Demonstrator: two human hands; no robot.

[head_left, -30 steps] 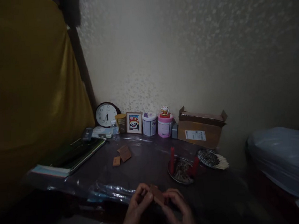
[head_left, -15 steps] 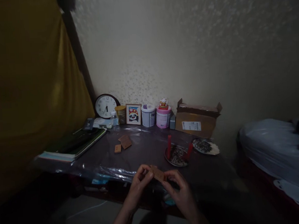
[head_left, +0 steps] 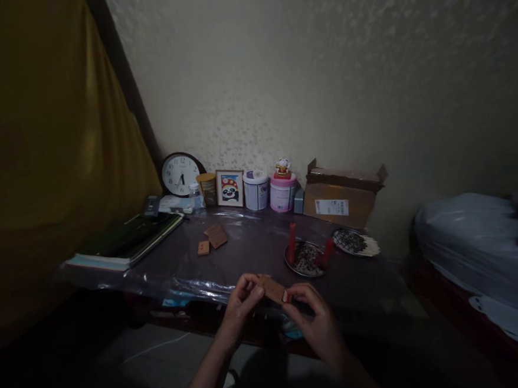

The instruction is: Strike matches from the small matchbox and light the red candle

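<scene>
A small brown matchbox [head_left: 272, 289] is held over the near edge of the table, tilted down to the right. My left hand [head_left: 242, 304] pinches its left end between thumb and fingers. At the other end, my right hand [head_left: 314, 317] grips a red and white inner tray [head_left: 286, 296] that sticks out of the sleeve. Whether anything lies inside is hidden. Beyond the hands, a metal plate [head_left: 306, 272] with dark and pale bits carries two red candles, one upright candle [head_left: 293, 242] and one leaning candle [head_left: 328, 252].
Several flat brown boxes [head_left: 217, 236] lie left of centre. A second plate [head_left: 349, 242] bears pale matchsticks [head_left: 370, 246]. Along the wall stand a clock [head_left: 181, 174], framed panda picture [head_left: 229, 188], tubs [head_left: 256, 191] and a cardboard box [head_left: 341, 197]. Books [head_left: 129, 244] lie left.
My right hand has shifted slightly right, and the red and white tray end now shows out of the matchbox sleeve. The camera view has tilted a little.
</scene>
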